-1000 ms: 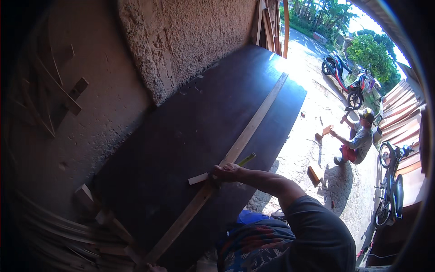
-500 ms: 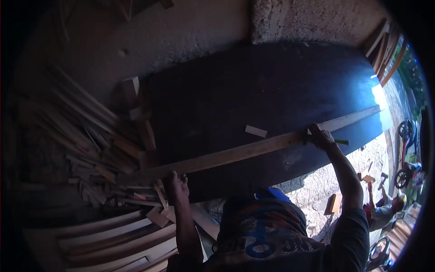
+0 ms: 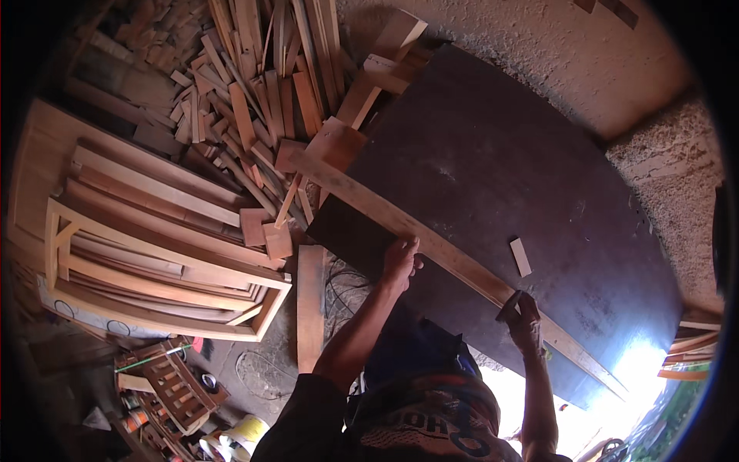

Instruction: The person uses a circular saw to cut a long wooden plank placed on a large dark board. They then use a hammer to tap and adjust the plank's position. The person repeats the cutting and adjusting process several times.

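Observation:
A long, narrow wooden strip [image 3: 450, 254] lies diagonally across a large dark board [image 3: 523, 169]. My left hand [image 3: 402, 266] grips the strip's near edge around its middle, fingers curled. Farther right along it, my right hand [image 3: 522, 323] has its fingers wrapped round the strip, with a small dark item at the fingertips that I cannot make out. A yellow-green thin object [image 3: 545, 353] peeks out beside that wrist, mostly hidden. A small pale wood piece [image 3: 520, 257] lies on the board beyond the strip.
Piled offcuts [image 3: 239, 108] crowd the board's left end. Stacked curved wooden frames [image 3: 165, 254] stand at left. A loose plank [image 3: 310, 308], cables [image 3: 342, 285], a wooden crate [image 3: 165, 385] and a yellow bucket [image 3: 245, 435] are on the floor. A rough wall [image 3: 647, 169] borders the board's far side.
My view has swung left, from the sunlit yard with a co-worker to the wood piles and frames. Both hands stay on the strip, whose left end now rests over the board's left edge.

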A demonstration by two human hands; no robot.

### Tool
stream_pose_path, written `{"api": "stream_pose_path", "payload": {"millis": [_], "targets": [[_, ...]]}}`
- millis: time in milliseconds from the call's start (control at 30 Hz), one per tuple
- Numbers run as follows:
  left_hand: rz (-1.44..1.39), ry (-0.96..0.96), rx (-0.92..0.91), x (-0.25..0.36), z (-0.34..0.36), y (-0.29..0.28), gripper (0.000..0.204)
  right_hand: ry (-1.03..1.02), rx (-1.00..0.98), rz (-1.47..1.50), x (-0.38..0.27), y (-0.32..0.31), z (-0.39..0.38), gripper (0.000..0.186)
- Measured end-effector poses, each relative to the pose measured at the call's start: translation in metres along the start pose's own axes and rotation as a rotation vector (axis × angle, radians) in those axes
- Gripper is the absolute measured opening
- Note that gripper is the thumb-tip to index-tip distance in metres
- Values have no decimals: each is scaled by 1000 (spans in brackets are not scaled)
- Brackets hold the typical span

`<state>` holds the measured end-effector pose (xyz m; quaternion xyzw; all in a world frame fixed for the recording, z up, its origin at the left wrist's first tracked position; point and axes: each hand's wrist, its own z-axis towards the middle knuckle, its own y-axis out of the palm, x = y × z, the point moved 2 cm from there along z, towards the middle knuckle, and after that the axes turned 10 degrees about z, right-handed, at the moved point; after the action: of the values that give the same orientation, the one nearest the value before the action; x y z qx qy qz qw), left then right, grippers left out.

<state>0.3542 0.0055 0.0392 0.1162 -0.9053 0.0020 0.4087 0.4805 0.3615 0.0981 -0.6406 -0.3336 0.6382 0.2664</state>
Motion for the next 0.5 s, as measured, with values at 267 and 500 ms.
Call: {"api": "stream_pose_path", "payload": {"millis": [267, 500], "targets": [[-9, 109, -138, 49, 55, -6, 43, 64, -69, -2, -48, 43, 107, 63], [282, 385, 491, 108, 83, -168, 29, 121, -66, -28, -93, 73, 129, 64]]}}
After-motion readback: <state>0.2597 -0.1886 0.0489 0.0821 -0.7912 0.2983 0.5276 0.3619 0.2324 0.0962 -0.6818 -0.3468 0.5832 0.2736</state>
